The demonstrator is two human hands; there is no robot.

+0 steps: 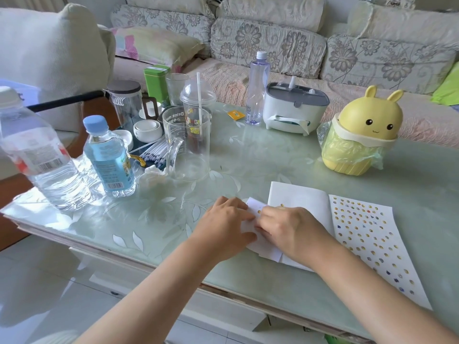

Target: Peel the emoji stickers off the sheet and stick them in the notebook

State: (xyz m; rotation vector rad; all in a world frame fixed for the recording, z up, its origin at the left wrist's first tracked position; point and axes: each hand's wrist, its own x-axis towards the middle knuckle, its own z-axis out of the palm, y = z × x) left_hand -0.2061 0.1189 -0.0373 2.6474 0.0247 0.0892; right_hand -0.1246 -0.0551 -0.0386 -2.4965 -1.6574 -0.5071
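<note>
A white notebook (299,198) lies open on the table in front of me. The emoji sticker sheet (367,234), dotted with several small yellow and blue stickers, lies over its right side. My left hand (224,225) rests on the left page, fingers spread over it and thumb at its edge. My right hand (285,229) sits beside it, fingers bent down to the same page. Their tips touch the paper next to a small yellow sticker (259,211). Whether they pinch anything is hidden. Another yellow sticker (282,205) shows higher on the page.
A glass-topped table (248,155) carries a yellow rabbit-shaped bin (360,135), a white tissue box (294,108), a glass mug (186,145), a domed plastic cup (197,100) and water bottles (109,155). A floral sofa (273,45) stands behind.
</note>
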